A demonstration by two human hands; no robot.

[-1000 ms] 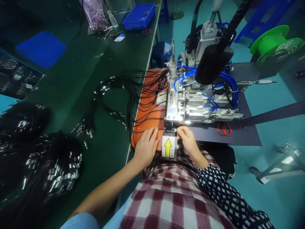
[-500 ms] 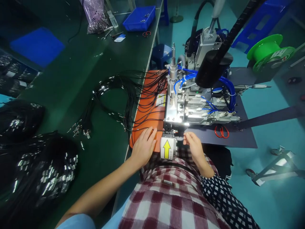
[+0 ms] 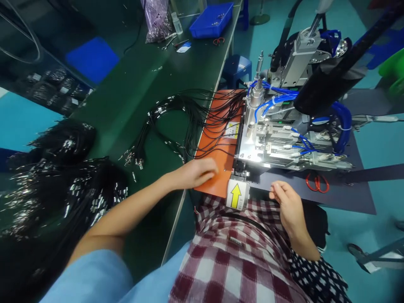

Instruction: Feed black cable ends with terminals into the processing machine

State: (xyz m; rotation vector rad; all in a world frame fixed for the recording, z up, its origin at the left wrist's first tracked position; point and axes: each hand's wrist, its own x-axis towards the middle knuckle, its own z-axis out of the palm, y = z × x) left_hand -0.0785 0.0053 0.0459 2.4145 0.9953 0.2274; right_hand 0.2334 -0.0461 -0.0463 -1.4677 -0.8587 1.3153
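Note:
My left hand (image 3: 200, 173), smeared by motion, is over the left part of the orange plate (image 3: 217, 179); whether it holds anything is hidden. Several thin black cables (image 3: 217, 128) run across that plate into the metal machine (image 3: 252, 145). At the machine's near end sits a block with a yellow arrow label (image 3: 235, 195). To the right of this block, apart from it, my right hand (image 3: 290, 206) is closed with thumb and forefinger pressed together. Anything in that pinch is too small to make out.
Bundles of black cables (image 3: 78, 181) with metal ends lie on the green table (image 3: 151, 235) at left. Red-handled scissors (image 3: 317, 183) rest on the dark plate right of my right hand. A blue tray (image 3: 211, 21) stands at the back, and a black cylinder (image 3: 325, 88) overhangs the machine.
My left hand has moved left, away from the arrow block and towards the cables. My right hand has drawn away to the right. The whole view has turned towards the left.

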